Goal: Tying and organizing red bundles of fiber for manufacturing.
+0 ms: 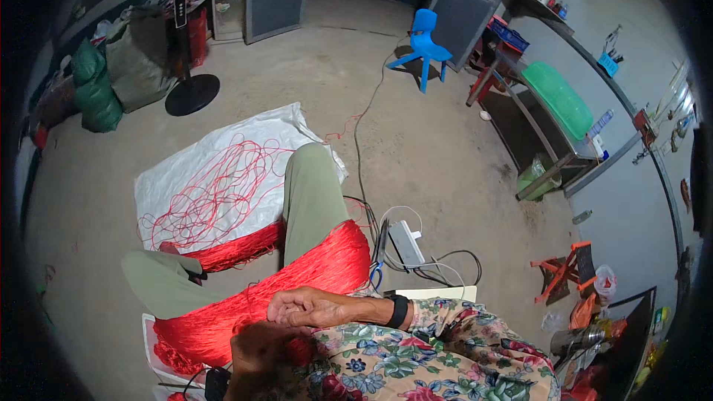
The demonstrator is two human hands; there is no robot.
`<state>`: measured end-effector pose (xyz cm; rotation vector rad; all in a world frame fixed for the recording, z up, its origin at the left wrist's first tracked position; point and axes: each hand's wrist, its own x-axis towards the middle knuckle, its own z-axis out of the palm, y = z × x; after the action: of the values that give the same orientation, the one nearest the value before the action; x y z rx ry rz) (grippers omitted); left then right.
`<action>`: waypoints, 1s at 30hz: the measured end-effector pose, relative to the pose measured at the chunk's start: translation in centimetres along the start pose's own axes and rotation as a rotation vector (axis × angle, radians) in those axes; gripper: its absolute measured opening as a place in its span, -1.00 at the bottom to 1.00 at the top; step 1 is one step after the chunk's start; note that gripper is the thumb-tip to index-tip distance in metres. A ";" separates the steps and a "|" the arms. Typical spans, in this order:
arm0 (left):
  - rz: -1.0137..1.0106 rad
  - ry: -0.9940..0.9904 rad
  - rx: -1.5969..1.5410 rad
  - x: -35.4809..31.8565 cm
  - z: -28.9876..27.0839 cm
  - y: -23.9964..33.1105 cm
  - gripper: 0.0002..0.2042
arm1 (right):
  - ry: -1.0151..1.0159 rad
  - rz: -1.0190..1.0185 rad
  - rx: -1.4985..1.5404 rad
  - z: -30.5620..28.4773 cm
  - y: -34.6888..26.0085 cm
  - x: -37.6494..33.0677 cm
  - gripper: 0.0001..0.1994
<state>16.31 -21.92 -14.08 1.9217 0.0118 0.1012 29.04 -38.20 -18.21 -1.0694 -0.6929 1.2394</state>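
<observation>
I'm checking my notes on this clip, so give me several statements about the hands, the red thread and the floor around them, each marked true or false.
1. The right hand rests on the thick red thread bundle across the lap. True.
2. Loose red thread lies tangled on a white sheet. True.
3. The small plastic chair is yellow. False: it is blue.
4. The right wrist is bare. False: it wears a black wristband.
5. A standing fan's round base sits on the floor. True.
</observation>
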 end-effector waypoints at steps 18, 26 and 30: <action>0.657 0.055 0.478 1.1 -0.9 -0.4 -0.61 | -0.136 -0.066 -0.180 -1.4 0.7 0.2 -0.74; 0.610 0.083 0.488 1.4 -1.4 0.5 -0.65 | -0.108 -0.032 0.195 -0.9 -0.1 -0.3 -0.81; 0.534 0.107 0.387 0.9 -1.3 0.7 -0.65 | -0.034 -0.045 0.034 -0.6 -1.6 -0.5 -0.83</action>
<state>17.03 -20.86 -12.89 2.2587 -0.4403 0.5961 30.13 -38.80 -16.88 -1.0013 -0.7158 1.2291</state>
